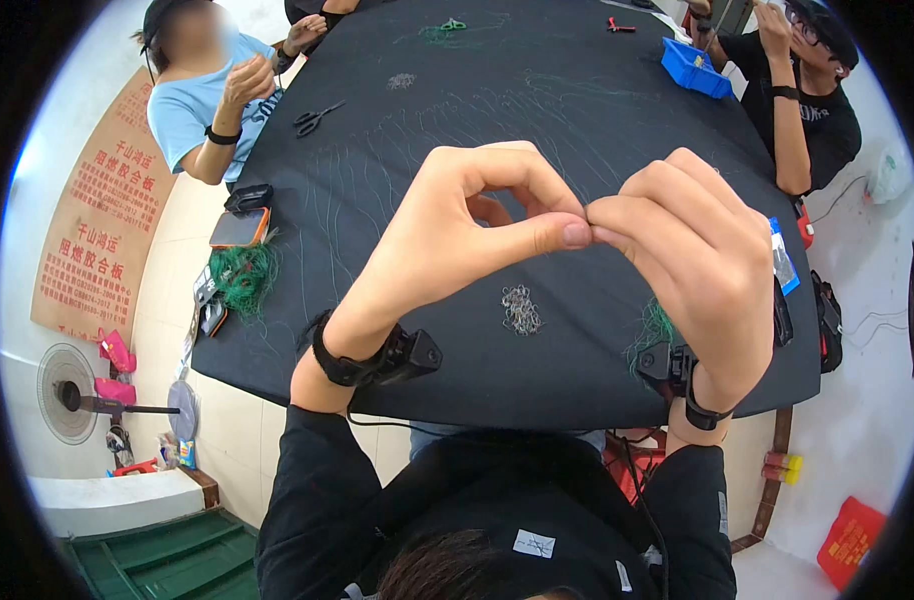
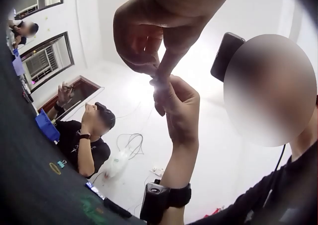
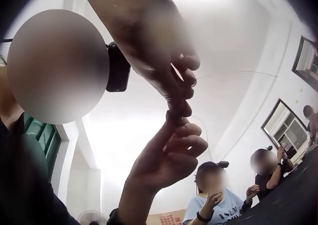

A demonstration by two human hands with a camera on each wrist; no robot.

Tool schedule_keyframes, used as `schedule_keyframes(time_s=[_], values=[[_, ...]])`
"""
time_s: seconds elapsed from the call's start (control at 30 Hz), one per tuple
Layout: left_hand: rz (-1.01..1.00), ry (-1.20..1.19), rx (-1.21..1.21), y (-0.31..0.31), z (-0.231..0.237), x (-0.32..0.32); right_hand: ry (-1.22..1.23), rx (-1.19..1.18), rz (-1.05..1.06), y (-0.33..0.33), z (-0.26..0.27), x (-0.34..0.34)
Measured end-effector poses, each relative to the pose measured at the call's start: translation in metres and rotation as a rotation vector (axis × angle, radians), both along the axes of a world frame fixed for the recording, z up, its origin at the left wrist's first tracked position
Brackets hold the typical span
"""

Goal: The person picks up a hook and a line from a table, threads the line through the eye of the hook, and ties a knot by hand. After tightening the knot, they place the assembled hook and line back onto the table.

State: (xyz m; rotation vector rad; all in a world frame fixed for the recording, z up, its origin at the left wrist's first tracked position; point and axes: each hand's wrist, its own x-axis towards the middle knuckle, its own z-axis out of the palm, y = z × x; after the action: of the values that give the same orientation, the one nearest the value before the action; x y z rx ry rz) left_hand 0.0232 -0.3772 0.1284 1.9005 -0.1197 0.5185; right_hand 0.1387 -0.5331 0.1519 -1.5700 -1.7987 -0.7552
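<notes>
Over the near part of the table, my left hand (image 1: 432, 215) and right hand (image 1: 712, 240) meet, thumbs and fingertips pinched together. What they pinch is tiny and mostly hidden by the fingertips; a fine thread (image 3: 204, 131) shows beside them in the right wrist view. Below the hands lies a small pile of metal hooks (image 1: 521, 312) on the black-covered table (image 1: 447, 370). A tangle of green thread (image 1: 655, 328) is partly behind my right hand. Long thin green strands (image 1: 397, 150) spread across the cloth beyond.
At the left edge are a green thread bundle (image 1: 245, 275) and an orange-and-grey box (image 1: 240, 228). Scissors (image 1: 319, 119) and a second hook pile (image 1: 401, 80) lie farther off. A blue bin (image 1: 695, 68) stands at far right. Other people sit around the table.
</notes>
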Motion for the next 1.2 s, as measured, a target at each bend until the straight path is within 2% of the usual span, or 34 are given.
schedule_keyframes(time_s=[0.37,0.5,0.53,0.6,0.7,0.93,1.03,1.13,1.2], values=[[-0.027,-0.004,-0.005,-0.001,0.001,-0.001,0.096,0.007,0.061,-0.002,0.004,0.003],[0.202,-0.234,0.019,0.003,-0.002,0.002,0.131,0.105,0.054,0.000,0.005,0.004],[0.259,-0.234,-0.107,-0.001,0.002,-0.001,0.145,0.150,0.070,0.001,0.004,0.003],[0.201,-0.299,-0.403,0.004,-0.004,0.001,0.171,0.250,0.112,0.007,0.001,0.001],[0.062,-0.254,-0.710,-0.005,-0.004,-0.001,0.187,0.359,0.108,0.017,-0.005,-0.007],[-0.046,-0.210,-0.762,-0.020,-0.007,-0.006,0.134,0.497,0.116,0.030,-0.017,-0.013],[-0.057,-0.159,-0.517,-0.015,-0.010,-0.009,0.154,0.491,0.078,0.029,-0.017,-0.017],[0.083,-0.316,-0.587,-0.032,-0.004,-0.001,0.143,0.471,0.053,0.028,-0.016,-0.015],[-0.051,-0.245,-0.659,-0.030,-0.006,0.001,0.121,0.433,0.054,0.025,-0.014,-0.012]])
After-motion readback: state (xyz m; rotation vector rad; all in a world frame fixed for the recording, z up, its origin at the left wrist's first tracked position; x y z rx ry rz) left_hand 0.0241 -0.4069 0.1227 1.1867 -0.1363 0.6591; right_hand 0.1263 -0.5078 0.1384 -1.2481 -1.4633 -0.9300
